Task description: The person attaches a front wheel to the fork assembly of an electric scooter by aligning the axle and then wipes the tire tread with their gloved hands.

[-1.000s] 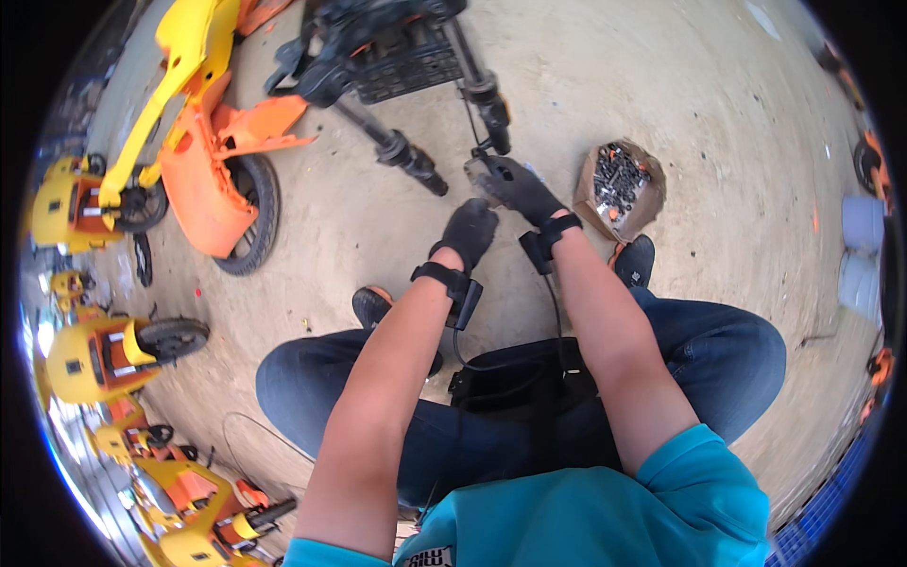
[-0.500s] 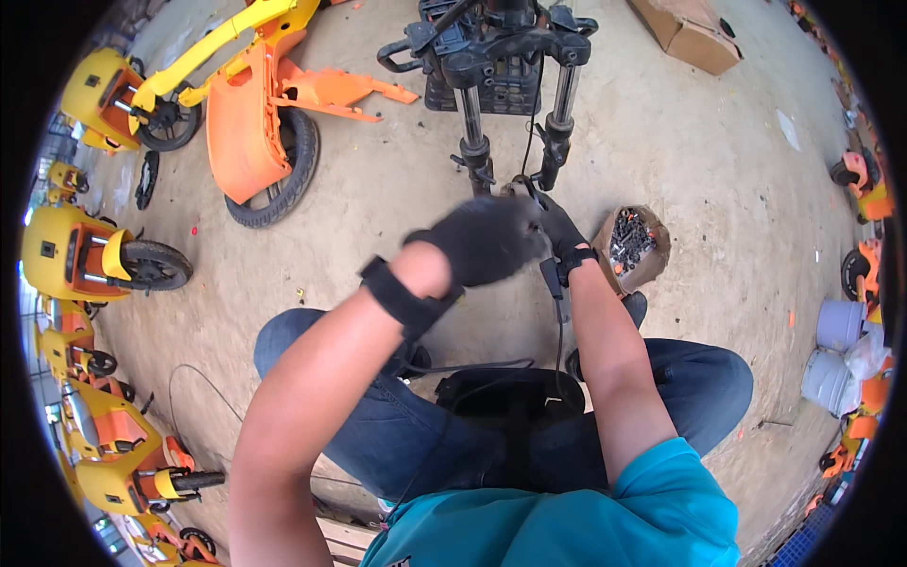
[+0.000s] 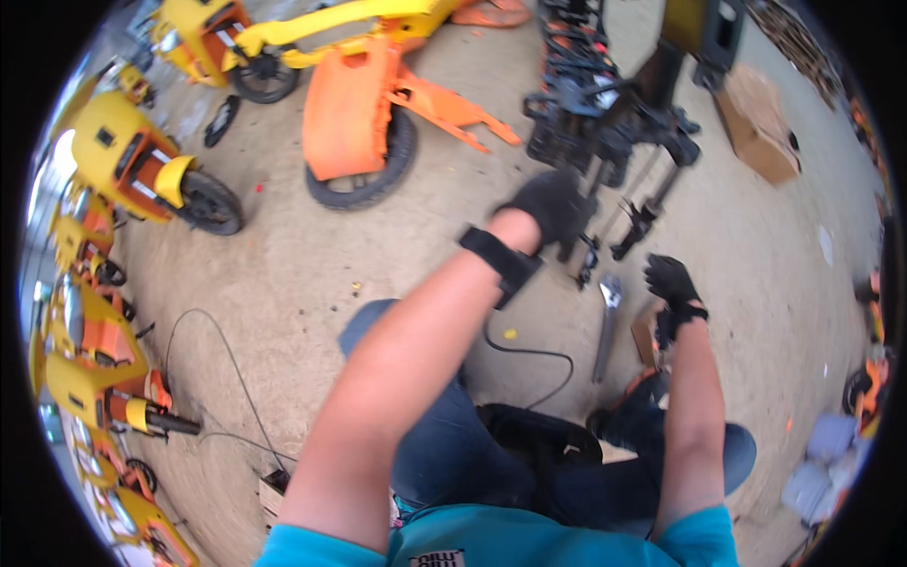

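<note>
The fork of a dismantled vehicle is in the middle of the work: one fork, with two legs. The legs point toward the person, and this placing seems to bring both lower ends within easy reach.

The left hand, in a dark glove, is at the left leg of the fork and covers part of it. It is blurred, so I cannot tell how far its grip is closed, or if it has hold of the leg. The right hand, in a similar glove, is on the near side of the fork, apart from it; its grip is loosely open, fingers a little bent, and no thing is seen in it.

One wrench is also on the near side of the fork, between fork and person, just beside the right hand but not touching it. Perhaps it rests on the floor, but the view is not clear enough. One brown paper bag is near the wrench, partly hidden.

Farther out, left of the fork, one orange panel stands over one black wheel. Right of the fork is one cardboard box.
</note>
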The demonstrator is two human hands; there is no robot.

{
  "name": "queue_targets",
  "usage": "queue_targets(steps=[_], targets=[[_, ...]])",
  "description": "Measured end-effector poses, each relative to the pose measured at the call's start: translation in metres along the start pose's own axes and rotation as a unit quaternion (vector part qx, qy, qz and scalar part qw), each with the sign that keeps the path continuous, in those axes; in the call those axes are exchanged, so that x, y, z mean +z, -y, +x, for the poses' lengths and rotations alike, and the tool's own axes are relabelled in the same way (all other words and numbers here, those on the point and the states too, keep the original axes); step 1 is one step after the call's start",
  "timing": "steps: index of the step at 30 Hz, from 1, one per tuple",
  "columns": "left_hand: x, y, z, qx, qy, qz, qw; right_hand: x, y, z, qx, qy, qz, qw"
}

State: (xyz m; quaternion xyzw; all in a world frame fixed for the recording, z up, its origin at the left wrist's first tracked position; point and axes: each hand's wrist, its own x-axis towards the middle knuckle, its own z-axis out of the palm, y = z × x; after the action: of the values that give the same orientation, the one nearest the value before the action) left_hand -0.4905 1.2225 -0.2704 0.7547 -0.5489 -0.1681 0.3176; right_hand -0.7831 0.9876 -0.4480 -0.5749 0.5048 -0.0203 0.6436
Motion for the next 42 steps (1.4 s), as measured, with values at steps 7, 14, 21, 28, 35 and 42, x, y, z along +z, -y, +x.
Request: queue_targets(steps=[7, 14, 21, 28, 35, 42], targets=[[0.01, -0.027, -0.014, -0.063, 0.038, -0.011, 0.997, -0.03, 0.097, -0.031, -0.091, -0.034, -0.177, 0.979], [-0.023, 0.03, 0.024, -0.155, 0.105, 0.01, 0.982, -0.007, 0.156, -0.072, -0.247, 0.005, -0.405, 0.88], [-0.065, 0.198, 0.004, -0.306, -0.004, 0.174, 0.936, 0.03, 0.18, -0.184, -0.242, 0.055, -0.364, 0.898], [-0.073, 0.337, -0.039, -0.383, 0.045, 0.242, 0.89, 0.047, 0.16, -0.25, -0.236, -0.015, -0.348, 0.907], [-0.037, 0.435, -0.061, -0.449, 0.05, 0.258, 0.854, 0.077, 0.179, -0.216, -0.155, 0.018, -0.395, 0.905], [-0.041, 0.478, -0.055, -0.461, 0.044, 0.254, 0.849, 0.086, 0.169, -0.187, -0.113, 0.045, -0.399, 0.909]])
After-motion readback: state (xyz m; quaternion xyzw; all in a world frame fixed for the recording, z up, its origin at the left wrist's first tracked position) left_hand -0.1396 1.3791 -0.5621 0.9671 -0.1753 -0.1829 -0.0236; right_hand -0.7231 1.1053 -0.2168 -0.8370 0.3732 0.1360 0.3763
